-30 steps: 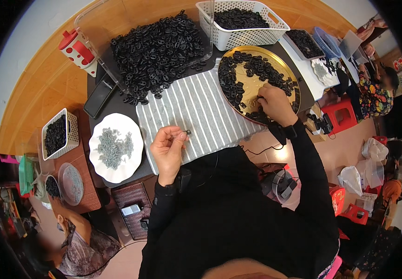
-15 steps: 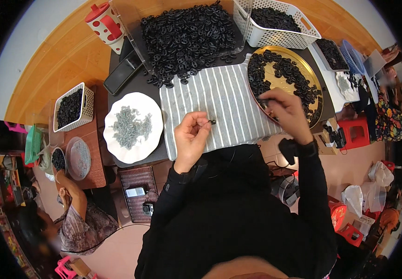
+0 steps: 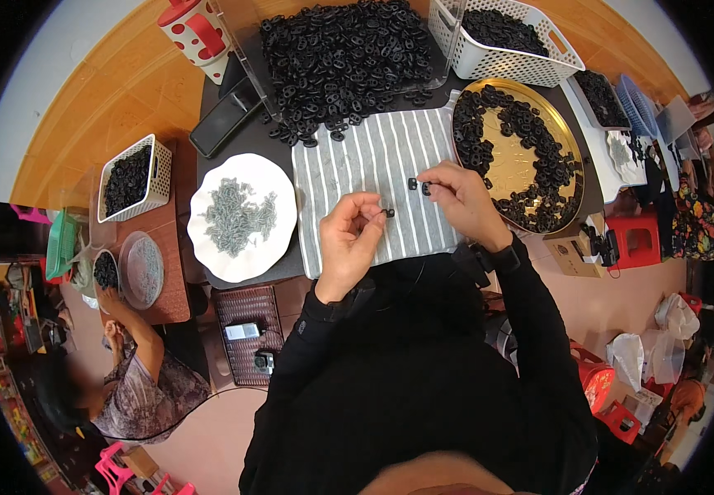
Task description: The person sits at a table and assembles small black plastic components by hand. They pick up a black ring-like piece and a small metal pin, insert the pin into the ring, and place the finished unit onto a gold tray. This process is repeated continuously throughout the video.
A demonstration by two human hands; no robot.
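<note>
My left hand (image 3: 350,241) is closed in a pinch above the grey striped cloth (image 3: 413,231), holding a small black plastic piece (image 3: 389,213) at its fingertips. To its right, my right hand (image 3: 468,205) pinches another black plastic piece (image 3: 427,189). A second such piece (image 3: 412,183) sits just left of those fingertips; whether it is held or lies on the cloth I cannot tell. Close by on the right stands a round gold tray (image 3: 501,172) with many black pieces along its sides. A white scalloped plate (image 3: 202,247) left of the cloth bears a heap of small greyish bits.
A clear bin's heap of black oval pieces (image 3: 340,62) spills onto the cloth's far edge. A white basket (image 3: 522,68) stands far right. A phone (image 3: 225,124) and a dotted tumbler (image 3: 196,37) are far left. At the lower left a person sits beside a brown table (image 3: 171,272).
My right hand has come left from the gold tray to over the cloth, now with a black piece in its fingers. My left hand keeps its pinch. The view has shifted slightly.
</note>
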